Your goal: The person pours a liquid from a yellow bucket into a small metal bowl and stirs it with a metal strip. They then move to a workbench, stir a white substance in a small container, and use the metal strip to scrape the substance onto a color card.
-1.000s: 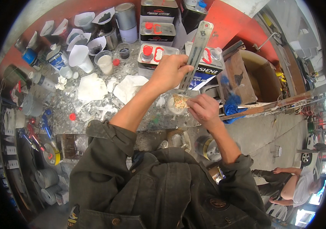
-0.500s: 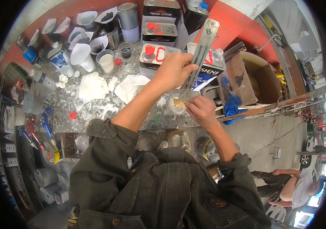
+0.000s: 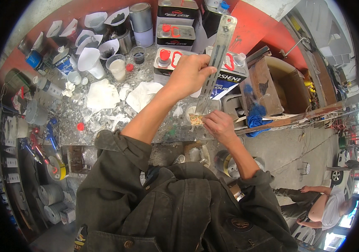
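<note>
My left hand (image 3: 193, 76) is closed around a long slotted metal mixing ruler (image 3: 221, 42), held tilted with its top leaning away to the right. The ruler's lower end meets a small patterned scrap (image 3: 195, 120), which looks like paper or cloth. Pinched at its right edge by my right hand (image 3: 220, 125), the scrap covers the near part of a pale cup (image 3: 190, 110). How far the ruler's tip reaches into the cup is hidden. Directly behind my left hand stands a rectangular metal can with a red cap (image 3: 164, 58); a blue-and-white can (image 3: 234, 76) is right of the ruler.
White sheets (image 3: 103, 95) and scraps litter the stained bench. Cups with paper funnels (image 3: 90, 62), a cup of pale liquid (image 3: 117, 69) and metal tins (image 3: 141, 25) stand at the back left. A cardboard box (image 3: 286, 82) is at right. Another person (image 3: 330, 206) sits far right.
The ruler's top has swung a little left and up. The patterned scrap now shows broader and sits slightly lower against the ruler's end, with my right hand shifted slightly left and down.
</note>
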Tool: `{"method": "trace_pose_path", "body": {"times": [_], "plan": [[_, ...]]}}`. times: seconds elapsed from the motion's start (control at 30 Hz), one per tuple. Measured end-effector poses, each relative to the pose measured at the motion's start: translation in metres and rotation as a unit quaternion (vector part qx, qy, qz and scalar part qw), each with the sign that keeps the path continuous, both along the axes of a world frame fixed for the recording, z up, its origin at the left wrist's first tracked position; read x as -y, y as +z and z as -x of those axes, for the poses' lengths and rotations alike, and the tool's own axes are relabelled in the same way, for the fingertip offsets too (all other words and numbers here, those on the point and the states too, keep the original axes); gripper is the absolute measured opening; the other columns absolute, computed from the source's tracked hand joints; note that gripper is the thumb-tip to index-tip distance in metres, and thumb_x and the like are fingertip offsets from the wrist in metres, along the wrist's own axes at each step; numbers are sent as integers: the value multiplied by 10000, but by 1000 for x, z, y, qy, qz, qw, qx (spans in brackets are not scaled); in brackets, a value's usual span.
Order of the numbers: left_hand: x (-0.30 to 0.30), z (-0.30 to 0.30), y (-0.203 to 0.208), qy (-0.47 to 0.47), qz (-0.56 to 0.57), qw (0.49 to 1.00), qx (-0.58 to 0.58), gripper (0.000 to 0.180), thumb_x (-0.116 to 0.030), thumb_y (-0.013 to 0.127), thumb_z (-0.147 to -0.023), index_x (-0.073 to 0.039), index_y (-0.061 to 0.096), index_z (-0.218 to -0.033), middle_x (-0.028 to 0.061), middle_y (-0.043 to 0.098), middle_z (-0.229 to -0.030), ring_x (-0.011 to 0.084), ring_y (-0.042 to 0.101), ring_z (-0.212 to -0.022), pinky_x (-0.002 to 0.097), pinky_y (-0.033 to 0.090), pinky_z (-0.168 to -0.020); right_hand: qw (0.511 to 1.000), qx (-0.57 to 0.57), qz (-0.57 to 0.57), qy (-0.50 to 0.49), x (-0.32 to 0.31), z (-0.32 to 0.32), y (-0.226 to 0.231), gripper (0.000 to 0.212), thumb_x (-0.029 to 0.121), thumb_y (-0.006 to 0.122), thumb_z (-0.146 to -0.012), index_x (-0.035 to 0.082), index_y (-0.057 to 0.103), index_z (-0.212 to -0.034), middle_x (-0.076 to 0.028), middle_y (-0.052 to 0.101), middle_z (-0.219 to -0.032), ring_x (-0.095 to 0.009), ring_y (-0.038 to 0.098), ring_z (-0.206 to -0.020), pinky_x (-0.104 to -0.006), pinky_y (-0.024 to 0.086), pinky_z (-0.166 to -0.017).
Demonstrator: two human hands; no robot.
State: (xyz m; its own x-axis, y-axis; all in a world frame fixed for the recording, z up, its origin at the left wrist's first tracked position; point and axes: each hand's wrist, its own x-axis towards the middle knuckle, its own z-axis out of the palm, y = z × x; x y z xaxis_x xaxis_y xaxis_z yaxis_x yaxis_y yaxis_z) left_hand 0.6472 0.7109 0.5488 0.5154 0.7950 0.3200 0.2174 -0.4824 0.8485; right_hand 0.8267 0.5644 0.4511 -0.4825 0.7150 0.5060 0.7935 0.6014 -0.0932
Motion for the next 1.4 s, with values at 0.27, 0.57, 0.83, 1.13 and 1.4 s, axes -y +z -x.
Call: {"method": "trace_pose_path", "body": {"times": [0.27,0.57,0.83,1.13,1.4], "plan": [[9,0,-36,-22,35,998,45,261,-189,723,-881,40,616,-816,205,574,-643,357,535,-582,425,430,-578,1000,-11,-4,-4,6,3,20,194,65,770,-669,93,670,-834,-4,631,-814,-188,636,-767,-324,531,-642],[7,0,-98,-74,94,993,-15,292,-205,772,-855,29,598,-871,207,632,-757,357,600,-680,427,473,-644,1000,-5,11,16,8,3,14,190,83,767,-693,88,660,-849,-10,621,-813,-200,631,-770,-340,533,-653],[15,0,-98,-81,86,990,-73,314,-194,779,-837,31,637,-1005,215,689,-848,351,682,-804,438,512,-717,1000,-15,18,19,12,3,11,196,93,772,-703,83,656,-860,-4,619,-822,-200,631,-773,-341,532,-663],[17,0,-93,-54,108,989,-90,195,-107,690,-916,28,681,-1056,183,708,-836,221,679,-750,387,512,-715,999,-11,25,24,11,1,12,214,108,780,-700,84,653,-870,-8,610,-836,-196,612,-787,-341,518,-665],[21,-1,-88,-45,55,996,-47,235,-145,708,-895,48,577,-873,259,595,-755,469,544,-709,458,454,-627,1000,-16,25,1,12,-2,10,237,90,787,-670,88,666,-874,-13,613,-827,-209,615,-756,-354,519,-648]]}}
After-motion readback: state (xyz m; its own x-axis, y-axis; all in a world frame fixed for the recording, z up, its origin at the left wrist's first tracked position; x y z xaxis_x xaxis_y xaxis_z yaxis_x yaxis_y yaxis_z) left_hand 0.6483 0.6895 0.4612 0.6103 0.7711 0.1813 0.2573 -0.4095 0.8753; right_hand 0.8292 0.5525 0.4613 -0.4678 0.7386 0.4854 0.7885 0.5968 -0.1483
